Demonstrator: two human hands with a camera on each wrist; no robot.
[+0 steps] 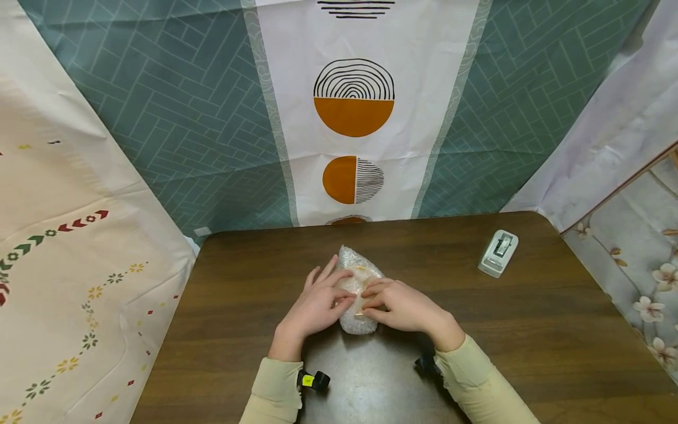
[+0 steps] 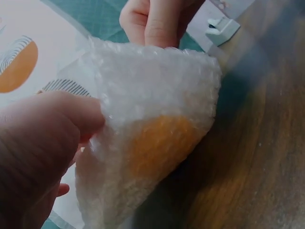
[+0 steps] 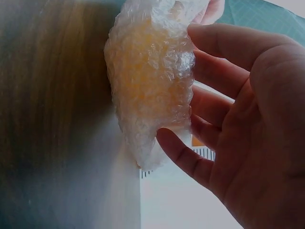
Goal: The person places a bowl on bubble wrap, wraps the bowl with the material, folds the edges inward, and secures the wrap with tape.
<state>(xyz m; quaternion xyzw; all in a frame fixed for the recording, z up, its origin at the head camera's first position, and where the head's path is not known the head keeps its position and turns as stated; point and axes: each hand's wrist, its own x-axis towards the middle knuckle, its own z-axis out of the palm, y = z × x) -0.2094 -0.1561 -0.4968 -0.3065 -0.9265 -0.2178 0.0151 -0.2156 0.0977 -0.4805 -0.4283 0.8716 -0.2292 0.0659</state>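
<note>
A bubble-wrapped package lies on the brown table in front of me, between my two hands. Something orange-yellow shows through the clear wrap, but its kind is hidden. My left hand is at the left side of the package, and in the left wrist view its thumb and fingers pinch the edge of the wrap. From the right, my right hand holds the wrap's other edge. The right wrist view shows its thumb and fingers curved against the bubble wrap.
A small white and grey box-shaped thing with a dark slot lies at the back right of the table. Patterned cloths hang behind the table and at its left side. Dark wrist cameras sit on both sleeves.
</note>
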